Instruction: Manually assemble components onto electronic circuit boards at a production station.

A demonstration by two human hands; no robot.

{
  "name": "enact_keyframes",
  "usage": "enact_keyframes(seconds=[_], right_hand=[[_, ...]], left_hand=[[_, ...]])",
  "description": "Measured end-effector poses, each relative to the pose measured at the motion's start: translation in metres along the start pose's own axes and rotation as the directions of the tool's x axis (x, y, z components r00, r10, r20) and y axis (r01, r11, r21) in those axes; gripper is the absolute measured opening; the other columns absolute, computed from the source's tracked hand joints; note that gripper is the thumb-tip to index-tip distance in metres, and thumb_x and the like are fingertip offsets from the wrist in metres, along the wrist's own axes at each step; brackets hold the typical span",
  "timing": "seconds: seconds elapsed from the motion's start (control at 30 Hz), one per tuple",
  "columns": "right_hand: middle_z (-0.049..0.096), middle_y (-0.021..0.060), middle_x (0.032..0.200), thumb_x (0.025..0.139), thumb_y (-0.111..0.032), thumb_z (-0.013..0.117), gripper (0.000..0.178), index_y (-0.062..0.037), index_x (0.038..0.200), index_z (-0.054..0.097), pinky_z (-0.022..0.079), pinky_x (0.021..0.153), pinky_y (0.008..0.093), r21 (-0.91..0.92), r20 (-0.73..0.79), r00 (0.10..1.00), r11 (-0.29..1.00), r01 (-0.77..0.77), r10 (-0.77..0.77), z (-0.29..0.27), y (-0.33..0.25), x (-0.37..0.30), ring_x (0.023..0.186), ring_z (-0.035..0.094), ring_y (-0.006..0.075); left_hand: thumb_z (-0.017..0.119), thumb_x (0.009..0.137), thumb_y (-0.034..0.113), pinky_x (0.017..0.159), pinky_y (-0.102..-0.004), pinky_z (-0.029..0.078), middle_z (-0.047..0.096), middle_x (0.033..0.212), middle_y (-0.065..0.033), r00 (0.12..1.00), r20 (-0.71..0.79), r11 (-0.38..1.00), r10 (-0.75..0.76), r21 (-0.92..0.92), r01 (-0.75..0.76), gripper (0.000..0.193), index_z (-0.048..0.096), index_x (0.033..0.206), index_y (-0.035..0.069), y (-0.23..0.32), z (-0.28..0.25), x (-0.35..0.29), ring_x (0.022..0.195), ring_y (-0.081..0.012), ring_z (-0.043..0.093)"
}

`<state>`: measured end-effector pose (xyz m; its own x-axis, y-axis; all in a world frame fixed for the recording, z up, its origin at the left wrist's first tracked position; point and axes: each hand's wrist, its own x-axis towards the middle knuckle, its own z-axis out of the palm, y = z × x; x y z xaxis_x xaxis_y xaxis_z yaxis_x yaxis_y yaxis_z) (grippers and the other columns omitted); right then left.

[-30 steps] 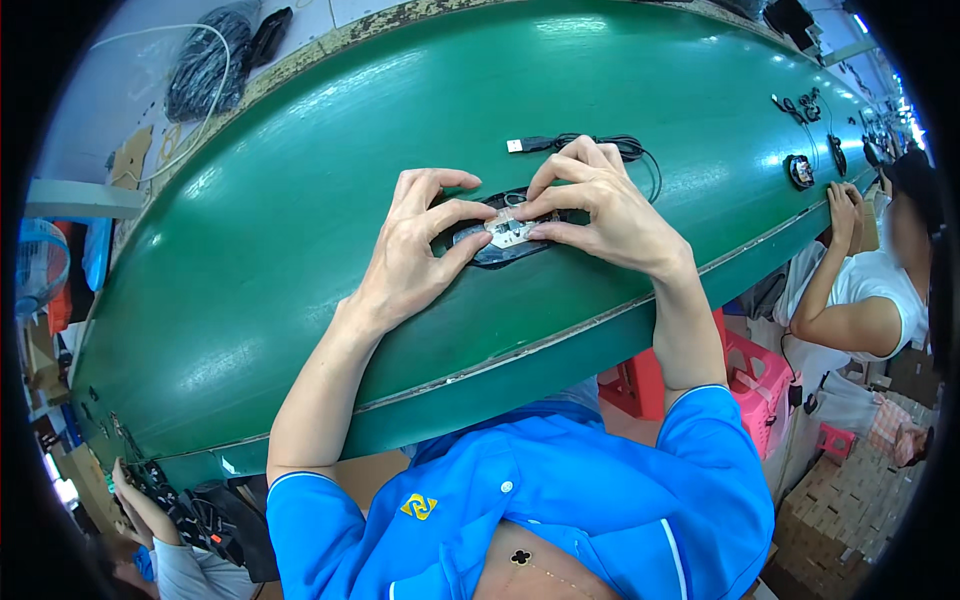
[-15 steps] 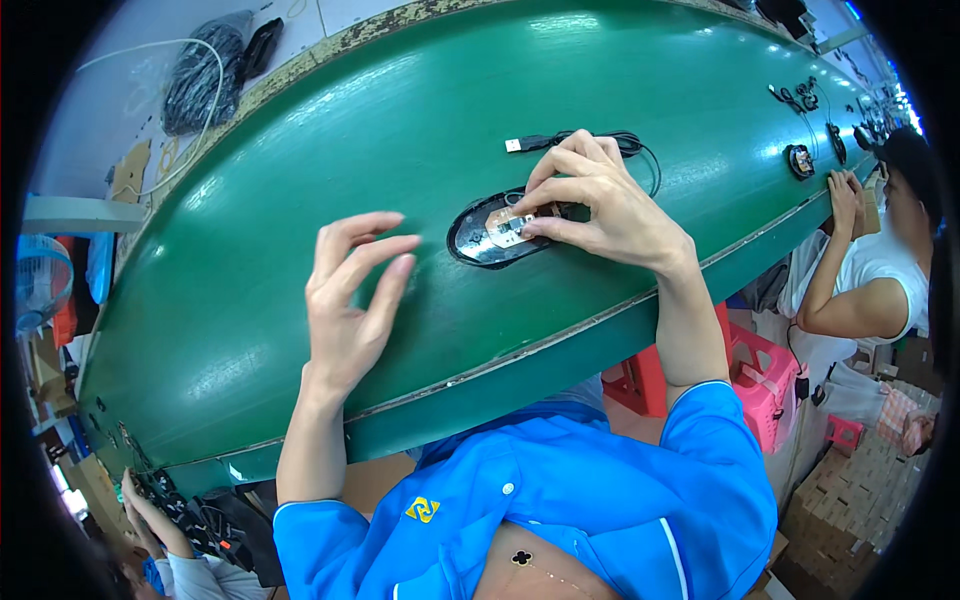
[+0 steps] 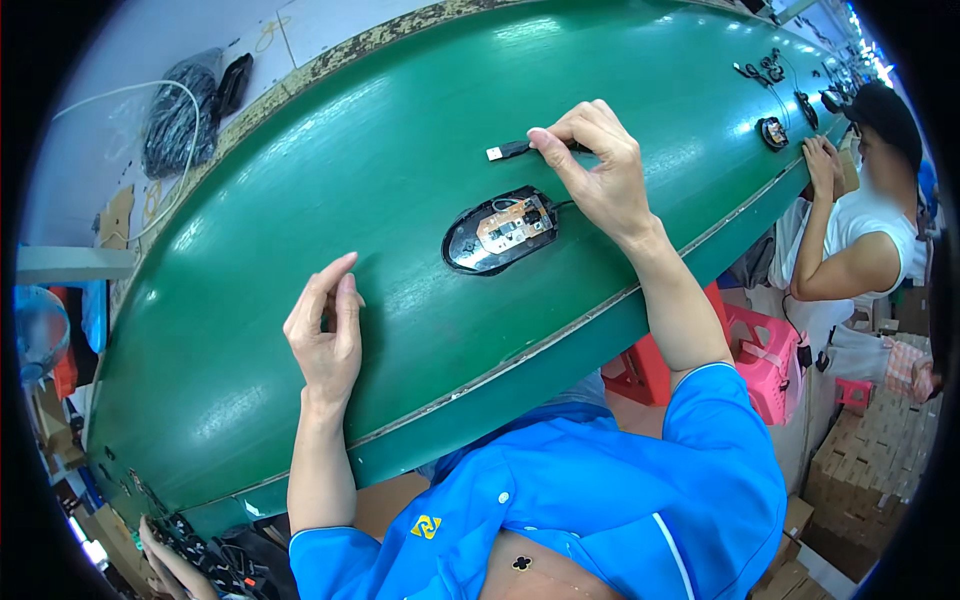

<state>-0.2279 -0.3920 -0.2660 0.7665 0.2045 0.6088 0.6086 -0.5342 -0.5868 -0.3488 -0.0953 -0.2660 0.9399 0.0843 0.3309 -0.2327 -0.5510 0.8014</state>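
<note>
Mouse base (image 3: 465, 245) off to its right, the left hand (image 3: 328, 345) hung over the green desk (image 3: 420, 340), empty as far as I could see, fingers bent, its grip loosely curled with tips slightly apart. Between the hands, that base lay open side up, presumably leaving its circuit board (image 3: 512, 230) reachable. Farther right, the right hand (image 3: 598, 165) arched palm down, its grip apparently clamped on the USB plug's (image 3: 514, 150) rear, perhaps to control the cord.
</note>
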Motion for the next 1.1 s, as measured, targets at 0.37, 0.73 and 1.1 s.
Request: enact_keyframes(seconds=[0.37,0.73,1.1], right_hand=[[0.049,0.0004,0.063,0.083,-0.005,0.072,0.036,-0.0117,0.059,0.046,0.039,0.057,0.0294,0.077,-0.19,0.908,0.916,0.394,-0.374,0.016,-0.031,-0.005,0.055,0.038,0.0179],[0.055,0.0043,0.069,0.088,-0.009,0.064,0.025,-0.0146,0.066,0.052,0.046,0.069,0.0382,0.5,-0.329,0.471,0.272,0.822,-0.819,0.12,-0.168,-0.071,0.063,0.05,0.0211],[0.048,0.0017,0.06,0.092,-0.015,0.061,0.04,-0.0143,0.056,0.043,0.039,0.059,0.0402,0.531,-0.37,0.463,0.225,0.817,-0.805,0.123,-0.16,-0.072,0.058,0.045,0.0244]], left_hand=[[0.063,0.09,-0.01,0.05,-0.0198,0.037,0.067,0.076,-0.0013,0.998,0.029,0.999,0.048,0.002,-0.048,0.027,0.072,0.113,0.002,0.009,0.005,-0.009,0.055,-0.0063,0.047],[0.055,0.102,0.018,0.063,-0.0225,0.043,0.064,0.081,-0.0081,0.849,0.496,0.687,0.182,-0.682,0.251,0.027,0.07,0.11,-0.003,0.032,0.025,-0.03,0.067,-0.0139,0.054],[0.051,0.105,0.023,0.064,-0.0249,0.044,0.063,0.078,-0.0118,0.841,0.482,0.663,-0.246,-0.549,0.509,0.031,0.065,0.11,-0.004,0.036,0.003,-0.033,0.069,-0.0157,0.055]])
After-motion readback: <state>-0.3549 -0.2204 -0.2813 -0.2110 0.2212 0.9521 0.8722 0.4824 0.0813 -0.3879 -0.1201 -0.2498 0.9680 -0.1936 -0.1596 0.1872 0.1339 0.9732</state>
